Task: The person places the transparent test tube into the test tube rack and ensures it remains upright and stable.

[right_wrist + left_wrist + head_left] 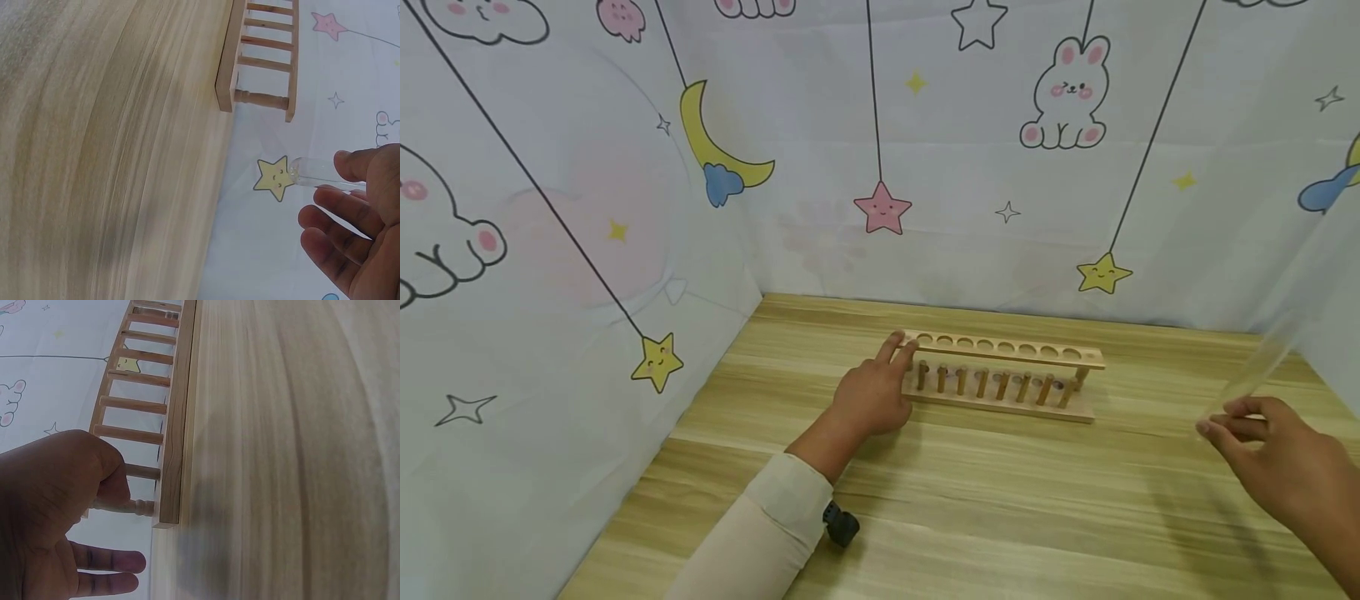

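A wooden test tube rack stands on the table, its top rail pierced by a row of round holes above several upright pegs. My left hand grips its left end, fingertips over the top rail. In the left wrist view, the thumb is at the end post, while two fingers reach past the rack's end. To the right of the rack and apart from it, my right hand pinches a clear glass test tube between thumb and fingers. One rounded end of the tube shows beyond the fingertips in the right wrist view.
A wood-grain table lies under the rack. White cloth walls printed with stars, moons and rabbits enclose the back and sides. A small black device sits at the left sleeve.
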A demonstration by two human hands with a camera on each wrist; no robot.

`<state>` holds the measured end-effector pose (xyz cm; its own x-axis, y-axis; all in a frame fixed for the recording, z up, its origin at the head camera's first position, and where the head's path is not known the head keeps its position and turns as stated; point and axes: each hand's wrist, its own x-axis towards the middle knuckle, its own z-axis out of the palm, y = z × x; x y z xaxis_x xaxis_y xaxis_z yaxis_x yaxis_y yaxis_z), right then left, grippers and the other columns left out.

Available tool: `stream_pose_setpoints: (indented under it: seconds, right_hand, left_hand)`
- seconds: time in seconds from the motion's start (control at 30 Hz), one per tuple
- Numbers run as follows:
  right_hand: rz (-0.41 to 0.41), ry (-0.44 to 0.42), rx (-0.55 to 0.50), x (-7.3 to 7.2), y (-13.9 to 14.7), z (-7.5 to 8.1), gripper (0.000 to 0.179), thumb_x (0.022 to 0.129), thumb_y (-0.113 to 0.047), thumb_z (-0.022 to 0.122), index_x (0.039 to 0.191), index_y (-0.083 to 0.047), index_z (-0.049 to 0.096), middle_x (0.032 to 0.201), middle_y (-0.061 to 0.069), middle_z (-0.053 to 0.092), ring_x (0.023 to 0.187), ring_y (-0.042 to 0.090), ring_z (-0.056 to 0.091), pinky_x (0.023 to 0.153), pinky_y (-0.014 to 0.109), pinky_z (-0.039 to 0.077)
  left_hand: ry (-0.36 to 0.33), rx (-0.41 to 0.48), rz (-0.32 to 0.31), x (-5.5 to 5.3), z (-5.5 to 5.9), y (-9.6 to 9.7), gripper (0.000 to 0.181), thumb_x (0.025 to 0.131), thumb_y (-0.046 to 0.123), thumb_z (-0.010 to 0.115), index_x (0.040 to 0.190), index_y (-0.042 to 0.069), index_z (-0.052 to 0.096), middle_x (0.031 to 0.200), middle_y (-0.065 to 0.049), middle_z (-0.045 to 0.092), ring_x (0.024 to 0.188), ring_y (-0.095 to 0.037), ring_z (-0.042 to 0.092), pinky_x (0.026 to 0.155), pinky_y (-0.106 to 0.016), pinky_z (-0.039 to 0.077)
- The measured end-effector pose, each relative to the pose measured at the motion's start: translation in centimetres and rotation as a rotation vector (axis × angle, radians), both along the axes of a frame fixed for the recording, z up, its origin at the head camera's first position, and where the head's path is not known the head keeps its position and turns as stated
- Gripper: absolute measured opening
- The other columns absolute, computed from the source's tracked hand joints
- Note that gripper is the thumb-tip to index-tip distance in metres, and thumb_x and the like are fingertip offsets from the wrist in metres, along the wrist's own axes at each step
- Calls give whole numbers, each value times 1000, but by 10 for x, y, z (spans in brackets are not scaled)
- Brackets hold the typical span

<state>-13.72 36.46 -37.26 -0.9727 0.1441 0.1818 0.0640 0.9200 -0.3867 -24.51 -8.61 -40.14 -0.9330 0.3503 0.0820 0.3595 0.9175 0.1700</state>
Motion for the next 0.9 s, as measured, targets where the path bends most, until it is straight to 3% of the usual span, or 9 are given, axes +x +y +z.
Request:
stream_pose_setpoints:
  seconds: [0.37,0.9]
  right_hand:
    - [15,-52,24,3,-4,10,67,104,-52,53,128,10,47,123,38,60,68,35,67,52,37,44]
    - [26,-3,40,1,-10,7,65,102,-51,58,123,9,52,114,35,66,66,33,67,52,38,43]
  left_hand:
    - [-4,4,-3,0,-1,0,87,89,11,63,164,23,23,170,-3,15,63,-18,47,47,-30,31]
    - [-12,11,-5,2,2,0,87,89,11,64,164,23,23,170,-4,15,65,-19,49,47,-30,32]
